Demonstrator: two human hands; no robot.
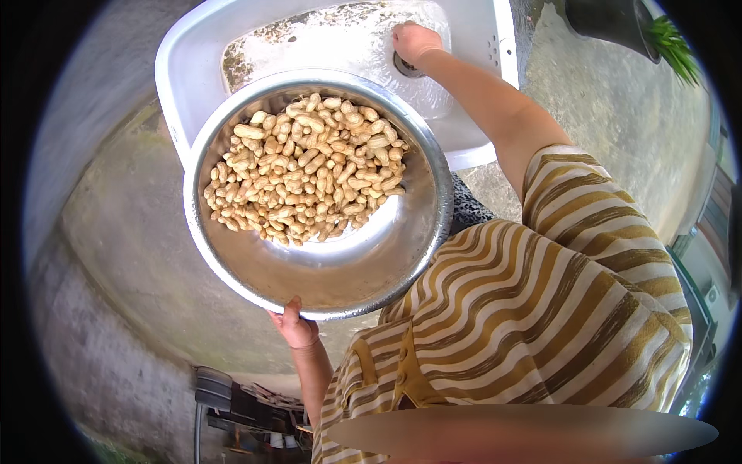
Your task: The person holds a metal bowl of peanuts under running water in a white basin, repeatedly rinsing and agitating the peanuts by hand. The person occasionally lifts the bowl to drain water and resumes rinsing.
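A large stainless steel basin [324, 284] holds many unshelled peanuts [313, 168], heaped towards its far side. It is tilted against the near edge of a white sink [191, 75]. My left hand [294, 326] grips the basin's rim, thumb on top and the fingers hidden beneath. My right hand [416, 43] is down in the sink with its fingers curled, just above the round drain [407, 66]. Whether anything is inside the right hand cannot be told. Water and dark specks lie on the sink's bottom [324, 35].
A concrete floor [133, 232] surrounds the sink, with a wall [104, 87] at the left. A dark pot [611, 23] with a green plant [675, 52] stands at the upper right. Assorted items lie beside a grey post [198, 432] at the lower left.
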